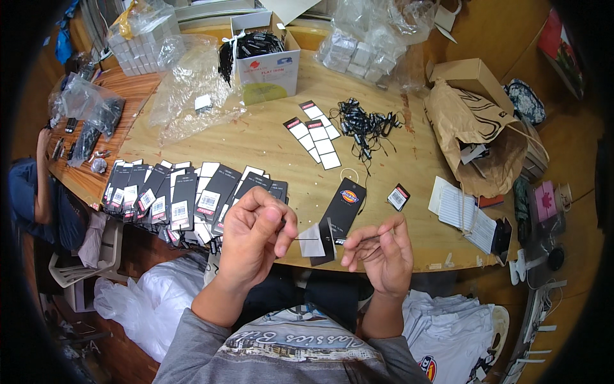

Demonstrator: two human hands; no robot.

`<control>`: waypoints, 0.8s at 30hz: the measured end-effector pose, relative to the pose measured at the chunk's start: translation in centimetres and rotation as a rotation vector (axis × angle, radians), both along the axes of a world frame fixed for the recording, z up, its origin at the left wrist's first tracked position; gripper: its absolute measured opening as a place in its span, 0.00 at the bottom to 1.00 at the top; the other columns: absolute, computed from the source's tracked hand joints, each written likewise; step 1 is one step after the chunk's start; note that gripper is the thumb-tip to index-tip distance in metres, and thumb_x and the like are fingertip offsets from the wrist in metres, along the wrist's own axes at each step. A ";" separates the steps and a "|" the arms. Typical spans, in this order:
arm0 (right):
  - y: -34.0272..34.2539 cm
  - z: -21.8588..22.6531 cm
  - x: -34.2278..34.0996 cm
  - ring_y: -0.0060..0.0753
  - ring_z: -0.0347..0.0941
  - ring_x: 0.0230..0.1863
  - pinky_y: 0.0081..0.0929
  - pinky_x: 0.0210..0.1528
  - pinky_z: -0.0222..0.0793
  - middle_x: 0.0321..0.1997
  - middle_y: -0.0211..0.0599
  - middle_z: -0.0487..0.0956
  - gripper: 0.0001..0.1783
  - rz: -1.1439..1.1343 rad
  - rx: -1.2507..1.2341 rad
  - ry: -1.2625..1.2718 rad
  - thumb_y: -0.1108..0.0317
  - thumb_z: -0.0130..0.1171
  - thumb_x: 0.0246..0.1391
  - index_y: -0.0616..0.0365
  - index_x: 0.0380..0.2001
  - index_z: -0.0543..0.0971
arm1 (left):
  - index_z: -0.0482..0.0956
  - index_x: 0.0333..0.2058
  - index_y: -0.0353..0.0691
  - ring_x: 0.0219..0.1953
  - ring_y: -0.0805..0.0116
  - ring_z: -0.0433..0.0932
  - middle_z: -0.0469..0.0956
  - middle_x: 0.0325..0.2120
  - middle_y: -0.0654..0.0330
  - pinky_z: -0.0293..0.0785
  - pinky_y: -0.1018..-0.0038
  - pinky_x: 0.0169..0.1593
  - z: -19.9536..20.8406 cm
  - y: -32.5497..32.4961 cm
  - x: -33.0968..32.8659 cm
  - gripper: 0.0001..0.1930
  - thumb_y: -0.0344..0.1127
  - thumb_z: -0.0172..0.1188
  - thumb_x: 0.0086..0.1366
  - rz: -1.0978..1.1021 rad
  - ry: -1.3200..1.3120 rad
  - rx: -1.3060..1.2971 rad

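Observation:
In front of my chest, my left hand (257, 232) pinches one end of a thin black cord (306, 239). My right hand (382, 251) pinches the cord's other part, thumb against forefinger. Between the hands hang a small white tag (312, 242) and a narrow dark tag (327, 239), apparently on this cord. Just behind them a black hang tag (343, 203) with a colourful emblem lies on the table. Left of my left hand, black hang tags with white barcode labels (181, 211) lie in overlapping rows along the table edge. A small black-and-white label (398, 197) lies beyond my right hand.
A tangled pile of black cords (361, 125) and several white label strips (314, 136) lie mid-table. Behind stand a carton of black cords (268, 73) and plastic-wrapped bundles (364, 54). A brown paper bag (473, 141) is at right. Another person (38, 205) sits at far left.

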State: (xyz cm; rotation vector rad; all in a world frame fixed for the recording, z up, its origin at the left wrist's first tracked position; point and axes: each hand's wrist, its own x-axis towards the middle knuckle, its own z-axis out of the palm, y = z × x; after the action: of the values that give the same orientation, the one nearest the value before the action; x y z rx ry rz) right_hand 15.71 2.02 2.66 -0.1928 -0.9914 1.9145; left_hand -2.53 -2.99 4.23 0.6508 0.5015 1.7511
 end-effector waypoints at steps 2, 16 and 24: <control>0.3 -0.3 0.1 0.29 0.69 0.27 0.19 0.28 0.66 0.31 0.48 0.70 0.06 -0.026 0.032 -0.048 0.75 0.41 0.52 0.58 0.34 0.59 | 0.68 0.28 0.33 0.16 0.75 0.67 0.71 0.23 0.54 0.64 0.85 0.20 -0.7 0.1 -0.2 0.06 0.31 0.52 0.56 -0.004 0.000 0.010; 0.6 0.4 -1.2 0.13 0.64 0.23 0.11 0.22 0.59 0.24 0.31 0.70 0.09 -0.533 0.572 -0.979 0.82 0.56 0.38 0.63 0.28 0.73 | 0.70 0.36 0.27 0.26 0.68 0.75 0.74 0.26 0.52 0.72 0.80 0.30 0.0 -0.4 0.6 0.10 0.20 0.50 0.53 0.052 0.296 -0.007; 1.1 -2.1 -3.0 0.18 0.69 0.16 0.13 0.20 0.62 0.17 0.34 0.75 0.06 -0.331 0.509 -0.890 0.73 0.60 0.38 0.61 0.24 0.78 | 0.71 0.32 0.26 0.28 0.67 0.75 0.71 0.27 0.52 0.73 0.79 0.31 0.0 -0.2 0.5 0.08 0.18 0.50 0.52 0.052 0.232 0.072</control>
State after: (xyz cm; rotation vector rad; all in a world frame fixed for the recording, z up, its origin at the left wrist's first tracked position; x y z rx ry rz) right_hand 12.70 3.09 0.57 -0.8929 -1.8521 1.1909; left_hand -2.07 -3.20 4.26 0.9055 0.6220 1.7582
